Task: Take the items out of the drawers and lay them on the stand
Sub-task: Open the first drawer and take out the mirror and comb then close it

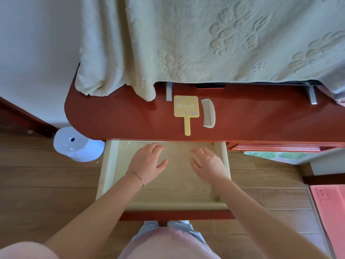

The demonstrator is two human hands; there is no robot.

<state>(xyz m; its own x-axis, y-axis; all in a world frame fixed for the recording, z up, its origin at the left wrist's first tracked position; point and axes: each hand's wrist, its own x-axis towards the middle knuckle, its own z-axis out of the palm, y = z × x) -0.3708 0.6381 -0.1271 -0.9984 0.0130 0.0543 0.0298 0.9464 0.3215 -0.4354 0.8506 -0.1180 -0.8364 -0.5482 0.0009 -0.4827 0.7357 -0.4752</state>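
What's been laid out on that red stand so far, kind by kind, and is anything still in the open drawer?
Mirror: 1
Comb: 1
Total on the stand: 2
Items visible in the drawer: 0; only the left hand and right hand hover over it, both open and holding nothing.

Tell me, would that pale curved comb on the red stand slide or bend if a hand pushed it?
The pale curved comb lies flat on the glossy red wooden stand, so it would probably slide rather than roll. It looks thin and rigid, likely light. Its fine teeth seem the most fragile part.
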